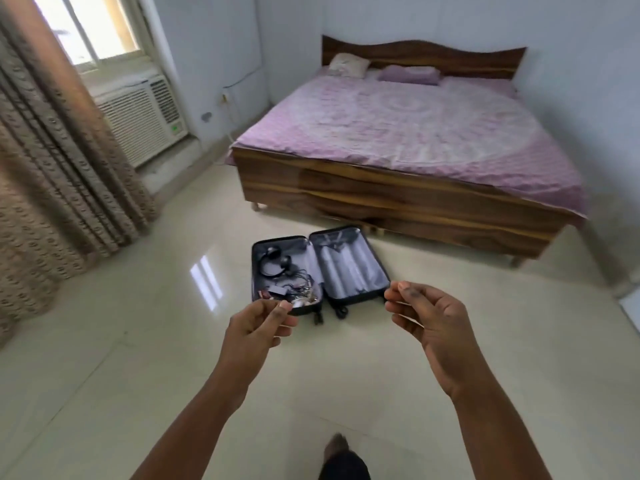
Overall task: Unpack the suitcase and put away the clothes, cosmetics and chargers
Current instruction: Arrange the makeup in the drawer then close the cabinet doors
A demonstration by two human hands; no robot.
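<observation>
Small stuff in the left half of the suitcase (320,268): headphones (273,259) readable, the rest is a cable tangle (298,284) too small to sort into chargers or cosmetics. Left hand (258,327) covers that half's near corner, its fingertips overlapping the items there. Right hand (427,318) hides the near right corner of the other half. Both hands have curled fingers, thumb near forefinger; can't tell if either pinches anything. Bed (412,140): far right side cut by the wall edge. Curtain (52,168) cut off at the left edge. Foot (341,445) at the bottom edge, blurred and partly cropped.
</observation>
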